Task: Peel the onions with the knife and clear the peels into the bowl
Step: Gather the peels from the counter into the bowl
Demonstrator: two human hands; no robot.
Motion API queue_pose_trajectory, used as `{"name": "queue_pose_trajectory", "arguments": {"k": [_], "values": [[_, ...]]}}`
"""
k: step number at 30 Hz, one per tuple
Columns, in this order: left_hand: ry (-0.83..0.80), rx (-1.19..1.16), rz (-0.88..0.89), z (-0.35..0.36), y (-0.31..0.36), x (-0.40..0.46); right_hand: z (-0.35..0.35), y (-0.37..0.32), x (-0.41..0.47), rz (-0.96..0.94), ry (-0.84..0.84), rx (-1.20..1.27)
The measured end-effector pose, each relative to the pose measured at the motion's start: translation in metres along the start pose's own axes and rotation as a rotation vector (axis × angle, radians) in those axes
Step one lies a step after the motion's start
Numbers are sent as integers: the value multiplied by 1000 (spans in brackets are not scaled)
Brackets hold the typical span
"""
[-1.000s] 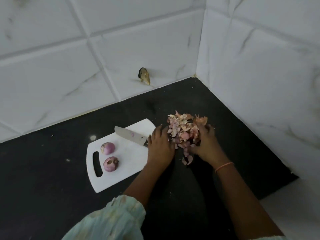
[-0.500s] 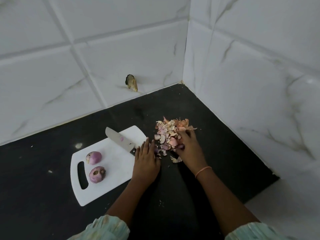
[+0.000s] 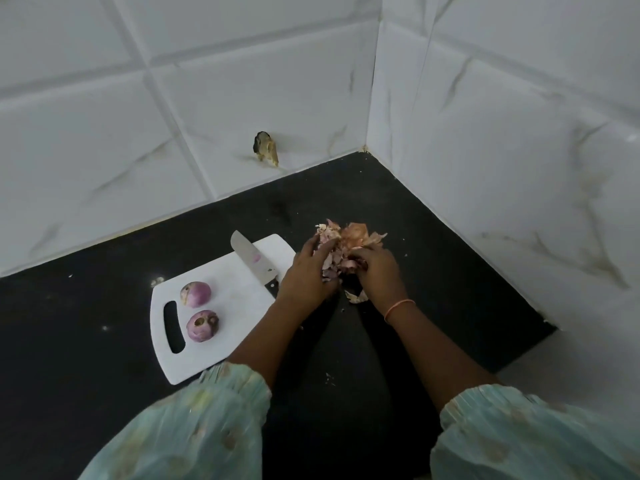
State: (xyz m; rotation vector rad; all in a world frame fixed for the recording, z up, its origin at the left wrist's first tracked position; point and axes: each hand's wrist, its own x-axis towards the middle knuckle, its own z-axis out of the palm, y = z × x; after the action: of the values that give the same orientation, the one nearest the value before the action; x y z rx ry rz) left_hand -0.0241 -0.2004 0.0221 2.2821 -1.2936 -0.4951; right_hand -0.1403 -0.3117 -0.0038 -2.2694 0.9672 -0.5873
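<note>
Bare counter (image 3: 86,341) left/front; walls (image 3: 502,168) close behind & right of peels (image 3: 349,237)

Both hands are closing in on the onion peels (image 3: 341,249): the left hand (image 3: 306,277), flat on the counter half a second ago, is now cupping the pile against the right hand (image 3: 375,268), compacting it.

The counter (image 3: 104,358) is dark, smooth stone with pale specks, and the wall tiles (image 3: 242,81) are glossy white with marble veins. The board (image 3: 225,296) looks like matt white plastic, the knife (image 3: 247,256) blade dull grey metal. The peels (image 3: 346,242) are dry and papery; the sleeves (image 3: 194,431) are thin printed cloth.
</note>
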Motion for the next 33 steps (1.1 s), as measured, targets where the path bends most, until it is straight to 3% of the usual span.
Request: {"name": "queue_pose_trajectory", "arguments": {"k": [3,5,11,17,25,33], "values": [[-127,86,41,7,10,24,-9,-4,0,88,58,176],[-83,86,48,12,13,32,-12,-6,-1,142,76,288],[180,-253,-17,4,20,29,-26,-14,-7,342,108,634],[219,-622,-137,-2,32,16,-50,-31,-17,468,138,933],[176,-776,-47,-11,77,-27,-99,-33,-56,453,156,899],[-116,-809,104,45,151,-111,-168,14,-188,523,311,834]]}}
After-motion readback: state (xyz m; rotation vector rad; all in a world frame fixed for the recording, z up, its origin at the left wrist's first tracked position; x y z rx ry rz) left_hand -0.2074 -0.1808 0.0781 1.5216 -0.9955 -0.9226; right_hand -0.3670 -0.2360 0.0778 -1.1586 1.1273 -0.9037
